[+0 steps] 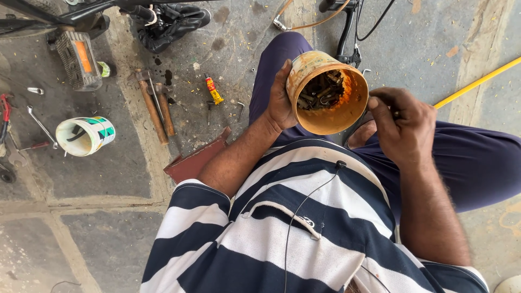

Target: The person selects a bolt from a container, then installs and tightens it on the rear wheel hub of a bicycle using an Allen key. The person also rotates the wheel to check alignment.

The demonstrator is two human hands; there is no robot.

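Note:
My left hand [279, 100] grips the side of a rusty orange tin can [325, 116], tilted toward me, with several dark bolts and nuts [320, 89] inside. My right hand [404, 127] hovers just right of the can's rim, fingers pinched together around something small and dark that I cannot make out. I sit on the ground in a blue-and-white striped shirt and dark blue trousers.
On the stone floor at left lie two wooden-handled hammers [157, 108], a small glue tube [214, 90], a tipped white-and-green can [84, 135], spanners [40, 126] and a bicycle pedal [80, 59]. A red-brown block [195, 160] sits by my left elbow. A yellow stick [477, 82] runs at right.

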